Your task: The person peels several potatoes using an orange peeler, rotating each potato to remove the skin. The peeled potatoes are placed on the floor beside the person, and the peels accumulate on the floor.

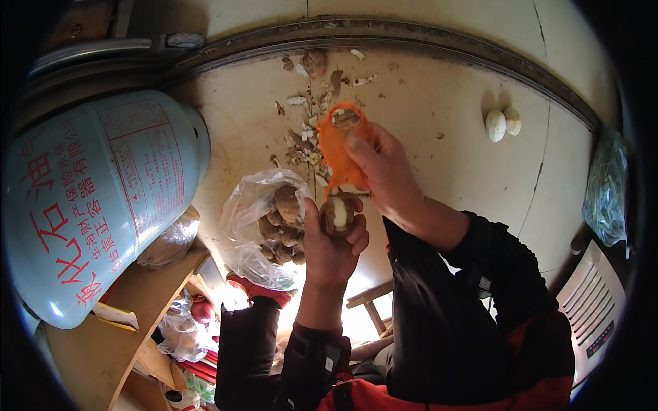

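My left hand (331, 244) holds a small brown taro-like root (339, 215) with a pale peeled strip down its side. An orange plastic peeler (339, 146) is gripped in my right hand (383, 167), its blade at the top end of the root. Left of my left hand, a clear plastic bag (241, 205) lies open with several unpeeled brown roots (287, 203) in it. Loose brown and white peelings (303, 146) lie on the tiled floor (442, 169) beyond the peeler. Two peeled whitish roots, one in front (495, 126), rest on the floor at the right.
A light blue gas cylinder (103, 195) with red writing fills the left side. Below it stands a wooden shelf (128, 318) with bagged goods and a red onion (201, 311). A plastic bag (606, 190) and a slatted white appliance (591, 303) are at the far right.
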Available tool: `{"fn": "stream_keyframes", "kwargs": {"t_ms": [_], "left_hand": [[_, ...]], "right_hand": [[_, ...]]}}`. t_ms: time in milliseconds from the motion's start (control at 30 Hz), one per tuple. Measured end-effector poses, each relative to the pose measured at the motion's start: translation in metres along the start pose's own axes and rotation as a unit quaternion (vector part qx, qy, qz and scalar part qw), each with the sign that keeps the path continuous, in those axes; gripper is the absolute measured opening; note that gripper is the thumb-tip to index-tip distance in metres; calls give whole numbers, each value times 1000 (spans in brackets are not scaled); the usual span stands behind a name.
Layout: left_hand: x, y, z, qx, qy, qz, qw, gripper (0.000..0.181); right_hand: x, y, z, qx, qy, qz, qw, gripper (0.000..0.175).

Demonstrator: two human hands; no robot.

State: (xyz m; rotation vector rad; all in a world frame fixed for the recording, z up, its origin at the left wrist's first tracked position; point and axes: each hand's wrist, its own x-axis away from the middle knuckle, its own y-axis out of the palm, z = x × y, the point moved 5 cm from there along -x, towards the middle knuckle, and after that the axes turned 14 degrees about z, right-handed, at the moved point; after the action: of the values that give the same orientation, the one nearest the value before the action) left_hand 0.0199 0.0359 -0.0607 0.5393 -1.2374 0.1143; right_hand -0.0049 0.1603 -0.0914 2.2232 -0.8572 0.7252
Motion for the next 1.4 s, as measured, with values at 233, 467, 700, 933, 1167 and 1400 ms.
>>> {"fn": "stream_keyframes", "kwargs": {"t_ms": [233, 467, 700, 933, 1167, 1400], "left_hand": [[-4, -1, 0, -20, 2, 86, 996, 48], [1, 3, -2, -47, -17, 109, 993, 40], [24, 20, 8, -54, 13, -89, 994, 49], [-3, 14, 19, -25, 30, -47, 998, 47], [1, 13, 20, -20, 43, -77, 996, 45], [-3, -1, 7, -10, 28, -18, 999, 46]], "right_hand": [[18, 19, 1, 61, -69, -24, 995, 32], [13, 15, -2, 132, -105, -13, 986, 30], [-40, 20, -17, 69, -37, 39, 996, 26], [-44, 45, -42, 114, -55, -21, 992, 23], [-41, 52, -39, 78, -38, -24, 996, 25], [-28, 26, -31, -7, 22, 58, 998, 18]]}}
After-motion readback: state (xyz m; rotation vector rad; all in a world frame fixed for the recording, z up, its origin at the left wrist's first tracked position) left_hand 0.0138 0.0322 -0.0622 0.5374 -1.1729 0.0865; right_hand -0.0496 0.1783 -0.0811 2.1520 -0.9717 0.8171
